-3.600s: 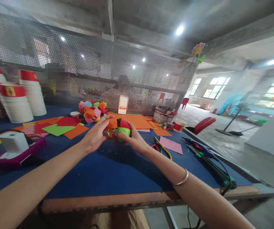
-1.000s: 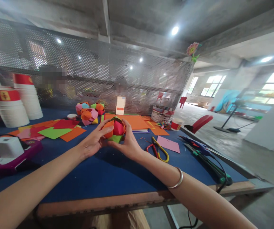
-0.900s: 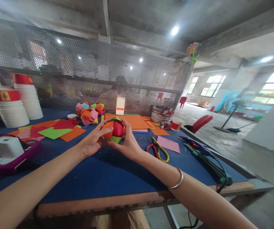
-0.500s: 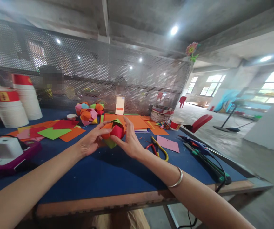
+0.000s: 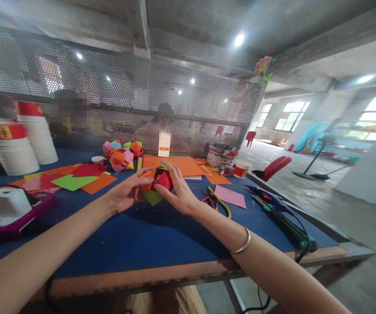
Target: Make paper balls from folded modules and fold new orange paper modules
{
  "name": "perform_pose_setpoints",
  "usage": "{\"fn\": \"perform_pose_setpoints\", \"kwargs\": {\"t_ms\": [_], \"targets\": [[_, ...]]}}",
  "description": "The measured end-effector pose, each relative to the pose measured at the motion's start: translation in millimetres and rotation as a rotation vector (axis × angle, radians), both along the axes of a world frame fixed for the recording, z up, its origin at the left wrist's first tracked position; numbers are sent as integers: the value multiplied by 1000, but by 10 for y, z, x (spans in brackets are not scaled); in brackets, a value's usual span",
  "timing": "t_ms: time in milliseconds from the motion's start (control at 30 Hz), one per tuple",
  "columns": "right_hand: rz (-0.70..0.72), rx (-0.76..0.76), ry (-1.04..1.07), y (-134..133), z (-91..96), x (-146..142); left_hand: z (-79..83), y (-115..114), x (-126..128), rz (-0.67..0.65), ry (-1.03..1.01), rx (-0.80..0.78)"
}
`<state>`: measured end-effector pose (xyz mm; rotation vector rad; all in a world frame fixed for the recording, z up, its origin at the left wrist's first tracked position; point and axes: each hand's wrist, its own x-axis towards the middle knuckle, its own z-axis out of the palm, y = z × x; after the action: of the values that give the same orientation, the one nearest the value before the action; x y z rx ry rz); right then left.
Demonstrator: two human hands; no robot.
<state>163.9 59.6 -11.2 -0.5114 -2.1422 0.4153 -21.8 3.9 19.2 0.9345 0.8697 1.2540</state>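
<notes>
Between my two hands, just above the blue table [image 5: 122, 244], is a folded paper ball [image 5: 154, 198] with orange, red and green faces. My left hand [image 5: 127, 192] is closed on its orange left side, thumb on the near face. On the red right side rests my right hand [image 5: 177, 192], its thumb in front and its fingers curled over the top. A dark gap shows in the ball between the orange and red faces. Its far side and some fingertips are hidden. Behind it sit several finished-looking paper balls [image 5: 121, 159] in mixed colours.
Coloured paper sheets [image 5: 75, 183] lie at left, by a purple power strip [image 5: 40, 213] and stacked paper cups [image 5: 14, 152]. Scissors [image 5: 222, 204], a pink sheet [image 5: 230, 196], a glue gun [image 5: 269, 198] and a green-black tool [image 5: 289, 226] lie at right. A phone [image 5: 164, 145] stands upright behind.
My right hand has moved slightly left and closed its fingers over the ball's top and red side. A dark gap now shows in the ball. My left hand has barely moved.
</notes>
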Motion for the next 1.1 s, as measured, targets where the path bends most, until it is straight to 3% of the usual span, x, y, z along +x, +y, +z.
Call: {"fn": "perform_pose_setpoints", "kwargs": {"t_ms": [667,867,1100], "targets": [[-13,-162,121,99,-62,-27,12,-13,6,-9,69,-31],[-16,-200,139,108,-66,-31,-7,3,-12,-71,57,-7],[-21,-334,221,195,-100,-53,-29,20,-34,-41,63,30]]}}
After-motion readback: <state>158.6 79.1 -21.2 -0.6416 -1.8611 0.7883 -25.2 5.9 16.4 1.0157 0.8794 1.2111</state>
